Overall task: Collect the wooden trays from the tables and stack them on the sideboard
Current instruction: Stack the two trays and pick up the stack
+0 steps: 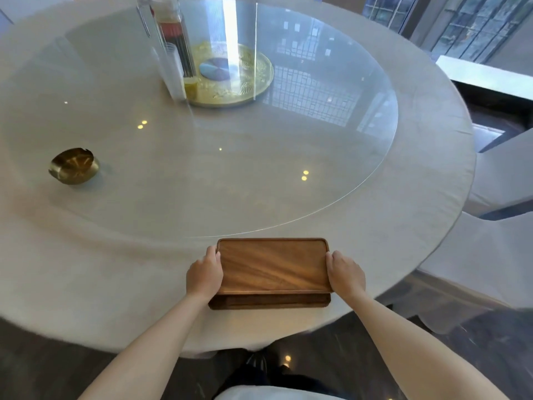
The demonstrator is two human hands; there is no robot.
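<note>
Left hand [204, 274] grips left short edge of wooden trays [272, 265], right hand [345, 274] grips right edge. Trays stacked, top one offset from lower, at near rim of round table [86, 269]. Brass bowl [74, 166] well apart, far left.

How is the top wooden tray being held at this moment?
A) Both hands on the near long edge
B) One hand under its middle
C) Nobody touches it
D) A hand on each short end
D: the left hand has its grip on the left short end of the top wooden tray and the right hand on the right short end, above the lower tray.
</note>
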